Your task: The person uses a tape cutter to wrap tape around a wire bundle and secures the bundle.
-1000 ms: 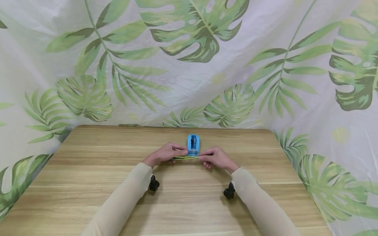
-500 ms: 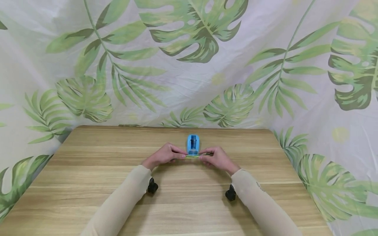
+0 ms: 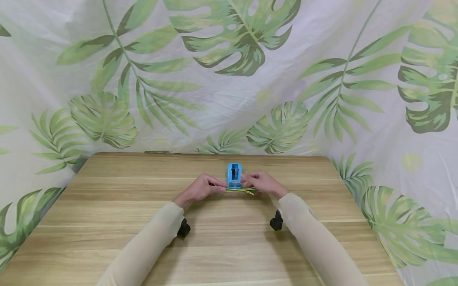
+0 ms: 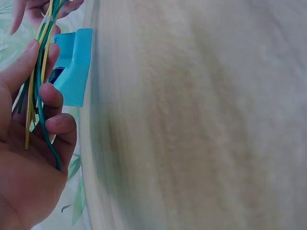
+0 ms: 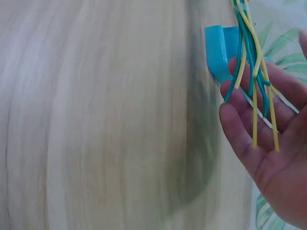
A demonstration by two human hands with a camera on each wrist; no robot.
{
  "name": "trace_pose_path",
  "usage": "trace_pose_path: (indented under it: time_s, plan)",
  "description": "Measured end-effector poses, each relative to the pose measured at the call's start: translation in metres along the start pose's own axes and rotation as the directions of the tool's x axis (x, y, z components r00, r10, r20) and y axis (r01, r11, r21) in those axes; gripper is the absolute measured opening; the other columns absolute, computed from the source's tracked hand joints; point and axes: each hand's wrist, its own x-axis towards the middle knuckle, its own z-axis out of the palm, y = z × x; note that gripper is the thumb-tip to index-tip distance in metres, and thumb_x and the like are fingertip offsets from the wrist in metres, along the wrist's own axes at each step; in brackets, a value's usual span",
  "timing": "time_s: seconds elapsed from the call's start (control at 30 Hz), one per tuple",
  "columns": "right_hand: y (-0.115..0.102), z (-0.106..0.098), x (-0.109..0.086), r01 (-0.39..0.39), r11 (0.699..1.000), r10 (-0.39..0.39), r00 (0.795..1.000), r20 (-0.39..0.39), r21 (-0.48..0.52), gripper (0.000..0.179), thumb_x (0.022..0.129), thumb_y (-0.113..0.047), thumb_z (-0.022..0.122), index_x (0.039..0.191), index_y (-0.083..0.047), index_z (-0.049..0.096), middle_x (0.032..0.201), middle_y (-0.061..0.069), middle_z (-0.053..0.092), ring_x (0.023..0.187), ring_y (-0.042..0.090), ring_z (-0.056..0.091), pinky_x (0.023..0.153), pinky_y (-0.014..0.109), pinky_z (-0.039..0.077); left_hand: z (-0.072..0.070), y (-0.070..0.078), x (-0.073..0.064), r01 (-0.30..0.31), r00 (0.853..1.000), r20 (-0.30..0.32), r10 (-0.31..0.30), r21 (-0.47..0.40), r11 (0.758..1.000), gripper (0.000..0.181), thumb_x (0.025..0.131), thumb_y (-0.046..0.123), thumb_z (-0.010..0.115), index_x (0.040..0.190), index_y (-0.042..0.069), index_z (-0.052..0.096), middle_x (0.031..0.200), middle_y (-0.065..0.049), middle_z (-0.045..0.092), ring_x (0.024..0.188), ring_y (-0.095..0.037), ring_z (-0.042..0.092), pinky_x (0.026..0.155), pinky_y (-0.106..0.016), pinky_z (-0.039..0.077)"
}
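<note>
A bundle of thin yellow and green wires (image 3: 239,190) runs between the hands, just in front of a blue tape dispenser (image 3: 234,175). My left hand (image 3: 200,187) pinches the bundle between thumb and fingers, its loose ends lying over the palm in the left wrist view. A pale, clear band (image 4: 47,19), looking like tape, wraps the wires past the left fingertips. My right hand (image 3: 265,185) has its thumb lifted away; its fingers (image 5: 235,129) extend behind the splayed wire ends (image 5: 261,91) without gripping them. In the head view its fingertips are beside the dispenser's right side.
The wood-grain table (image 3: 229,246) stretches out on both sides and in front. A leaf-patterned cloth (image 3: 222,99) hangs behind its far edge. Black wrist-camera mounts (image 3: 184,228) hang under both sleeves.
My right hand has let go of the wires and moved slightly up beside the dispenser, exposing their right ends. My left hand keeps its pinch on the bundle, after shifting its grip earlier.
</note>
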Motion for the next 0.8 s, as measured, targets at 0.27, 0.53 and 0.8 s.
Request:
trace_pose_path:
  time_s: [0.27,0.53,0.8]
  plan:
    - [0.010,0.006,0.006,-0.158,0.969,0.116,0.969,0.216,0.191,0.066,0.105,-0.057,0.039,0.115,0.002,0.066,0.092,0.016,0.074,0.074,0.022,0.069,0.064,0.034,0.056,0.001,-0.004,-0.001,-0.094,0.996,-0.013,0.094,-0.015,0.995,0.013,0.091,0.005,0.075,0.102,0.000,0.079,0.102,-0.014,0.075,0.079,-0.015,0.064,0.064,-0.019,0.048]
    - [0.017,0.005,0.006,-0.151,0.961,0.076,0.949,0.306,0.230,0.044,0.103,-0.038,0.058,0.112,0.003,0.072,0.073,0.007,0.066,0.057,0.014,0.055,0.051,0.027,0.048,0.003,-0.004,0.000,-0.132,0.991,-0.003,0.132,0.000,0.991,0.013,0.091,-0.001,0.072,0.101,-0.006,0.077,0.101,-0.018,0.074,0.099,-0.033,0.069,0.078,-0.024,0.054]
    - [0.015,0.008,0.005,-0.061,0.975,0.012,0.975,0.221,0.215,0.037,0.100,-0.029,0.065,0.098,0.008,0.070,0.067,0.002,0.057,0.057,0.013,0.050,0.053,0.027,0.043,0.003,-0.002,-0.002,-0.146,0.989,-0.020,0.146,0.000,0.989,0.012,0.089,0.006,0.077,0.100,0.002,0.080,0.101,-0.011,0.075,0.099,-0.026,0.069,0.080,-0.027,0.055]
